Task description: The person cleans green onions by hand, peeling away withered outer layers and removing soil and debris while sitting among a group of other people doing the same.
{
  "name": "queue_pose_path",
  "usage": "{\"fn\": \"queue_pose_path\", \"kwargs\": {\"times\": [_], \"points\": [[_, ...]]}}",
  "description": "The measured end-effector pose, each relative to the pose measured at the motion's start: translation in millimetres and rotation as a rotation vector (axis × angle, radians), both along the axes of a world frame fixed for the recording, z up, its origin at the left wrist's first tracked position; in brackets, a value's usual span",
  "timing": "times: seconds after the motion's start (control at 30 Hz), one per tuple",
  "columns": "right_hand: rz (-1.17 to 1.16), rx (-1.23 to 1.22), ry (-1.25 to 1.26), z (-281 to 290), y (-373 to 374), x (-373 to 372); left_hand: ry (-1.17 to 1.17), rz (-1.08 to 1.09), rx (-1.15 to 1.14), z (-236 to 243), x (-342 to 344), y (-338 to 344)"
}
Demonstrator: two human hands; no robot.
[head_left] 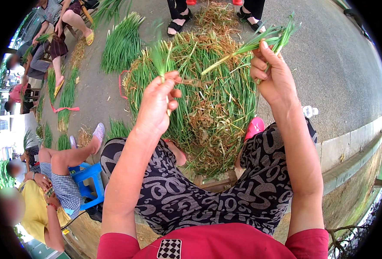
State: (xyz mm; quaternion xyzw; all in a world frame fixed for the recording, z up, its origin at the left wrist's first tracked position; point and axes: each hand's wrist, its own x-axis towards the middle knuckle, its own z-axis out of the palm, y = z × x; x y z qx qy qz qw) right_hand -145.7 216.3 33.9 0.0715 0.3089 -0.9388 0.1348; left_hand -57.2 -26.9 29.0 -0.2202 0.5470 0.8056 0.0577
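Observation:
My left hand (158,101) is closed around a thin green scallion (160,62), its leafy top blurred and pointing away from me. A dry brown strip stretches rightward from these fingers. Up and to the right, my right hand (275,75) grips a small bunch of scallions (284,39) between thumb and fingers. One pale stem of that bunch points left. Below both hands, a large heap of scallions (238,95) lies on the ground, strewn with brown withered leaves (204,114).
Behind the heap lies another green bundle (122,45), near a person's sandalled feet (178,23). Several seated people are at the left, one by a blue stool (89,181). Tied bundles (65,103) lie there too. A clear plastic bottle (310,111) is beside my right knee, near the kerb (351,146).

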Motion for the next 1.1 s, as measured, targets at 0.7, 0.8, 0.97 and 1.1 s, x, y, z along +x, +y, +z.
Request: {"fn": "queue_pose_path", "kwargs": {"times": [0.7,0.8,0.97,1.1], "points": [[0.177,0.318,0.061,-2,-44,44,0.035,-0.314,-0.211,14,2,28],[0.177,0.317,0.055,-3,-44,44,0.051,-0.302,-0.186,13,1,27],[0.149,0.292,0.049,-5,-42,42,0.055,-0.285,-0.308,13,1,29],[0.122,0.274,0.061,-3,-36,35,0.03,-0.275,-0.213,12,3,22]]}}
